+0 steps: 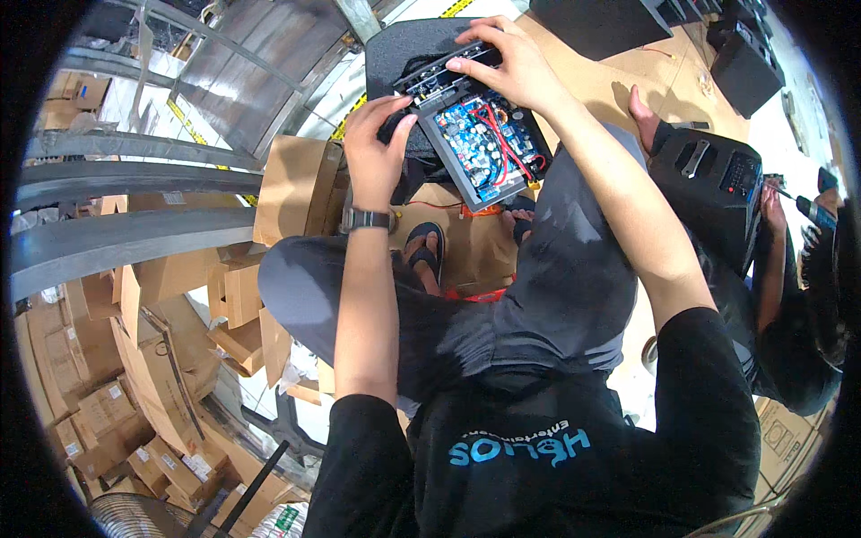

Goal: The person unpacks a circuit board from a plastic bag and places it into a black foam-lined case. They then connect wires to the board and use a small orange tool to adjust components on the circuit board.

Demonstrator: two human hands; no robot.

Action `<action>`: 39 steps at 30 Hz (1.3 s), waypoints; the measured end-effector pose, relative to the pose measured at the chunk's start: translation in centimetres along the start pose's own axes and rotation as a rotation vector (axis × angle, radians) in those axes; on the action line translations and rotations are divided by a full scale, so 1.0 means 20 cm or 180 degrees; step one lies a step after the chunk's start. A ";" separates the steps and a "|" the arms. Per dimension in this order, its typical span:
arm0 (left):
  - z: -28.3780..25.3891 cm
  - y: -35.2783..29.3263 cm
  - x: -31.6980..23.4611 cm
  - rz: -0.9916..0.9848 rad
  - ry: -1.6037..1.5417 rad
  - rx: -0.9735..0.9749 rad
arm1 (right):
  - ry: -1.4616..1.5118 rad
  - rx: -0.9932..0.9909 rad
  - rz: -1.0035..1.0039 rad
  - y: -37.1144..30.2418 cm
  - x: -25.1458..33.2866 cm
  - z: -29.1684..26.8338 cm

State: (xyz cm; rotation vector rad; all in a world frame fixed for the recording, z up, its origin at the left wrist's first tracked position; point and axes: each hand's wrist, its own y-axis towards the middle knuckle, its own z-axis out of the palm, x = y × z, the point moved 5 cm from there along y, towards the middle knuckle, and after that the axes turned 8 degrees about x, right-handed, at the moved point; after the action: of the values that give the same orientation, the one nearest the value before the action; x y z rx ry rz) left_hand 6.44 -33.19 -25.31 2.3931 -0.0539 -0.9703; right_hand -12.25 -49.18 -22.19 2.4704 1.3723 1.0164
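An amplifier module with a blue circuit board (466, 134) in a grey metal frame sits tilted above my knees. Red and black wires (498, 139) cross the board. Along its far edge stands a dark panel (439, 82) with small parts on it. My left hand (372, 143) pinches the panel's left end, thumb and fingertips close to the corner. My right hand (511, 67) grips the panel's right part, thumb on the near side and fingers over the far side. Behind the module is a black speaker cabinet (395, 54), partly hidden by the module and my hands.
To my right a co-worker's hand (818, 211) holds a blue power drill (816, 213) beside another black speaker (708, 179). More black cabinets (592, 22) stand at the far right. Cardboard boxes (296, 188) and grey metal rails (134, 242) fill the left side.
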 end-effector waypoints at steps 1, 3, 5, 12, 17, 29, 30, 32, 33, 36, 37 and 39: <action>-0.02 -0.06 -0.02 -0.0253 0.0067 -0.0289 | -0.0013 -0.0093 0.0066 0.00 -0.01 0.00; 0.01 -0.34 -0.05 -0.1229 -0.0670 -0.1000 | 0.0083 0.0037 0.0134 0.02 -0.03 0.01; 0.13 -0.67 -0.12 -0.1782 -0.1029 -0.0953 | -0.0006 0.0065 0.0023 0.04 -0.03 0.01; 1.07 -1.37 0.14 -0.2002 -0.0042 0.4500 | 0.0467 0.0004 -0.0033 0.02 0.02 -0.05; 1.39 -1.31 0.39 -0.2488 0.0591 0.4209 | 0.0660 0.0268 0.0059 0.03 0.02 -0.04; 1.40 -1.50 0.73 -0.1877 0.0893 0.4258 | 0.0999 -0.0478 -0.0254 -0.03 -0.07 0.01; 1.39 -1.50 0.76 -0.1850 0.0895 0.4265 | 0.0933 -0.0501 -0.0132 -0.05 -0.08 0.01; 1.40 -1.51 0.78 -0.1776 0.0896 0.4260 | 0.0745 -0.0397 -0.0177 -0.01 -0.07 0.03; 1.41 -1.50 0.79 -0.1753 0.0916 0.4262 | 0.0664 -0.0455 -0.0270 -0.02 -0.06 0.02; 1.44 -1.49 0.75 -0.1590 0.0892 0.4231 | 0.0767 -0.0465 -0.0438 0.01 -0.05 0.02; 1.45 -1.49 0.74 -0.1543 0.0891 0.4201 | 0.0929 -0.0439 -0.0365 0.01 -0.06 0.03; 1.46 -1.48 0.71 -0.1353 0.0899 0.4113 | 0.0656 -0.0323 -0.0138 0.02 -0.06 0.06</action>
State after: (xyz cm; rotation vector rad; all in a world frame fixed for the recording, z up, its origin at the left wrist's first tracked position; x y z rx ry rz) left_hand -7.07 -25.40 -66.37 3.8373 -0.0857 -0.8689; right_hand -11.71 -50.12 -23.46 2.3068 1.3850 1.3273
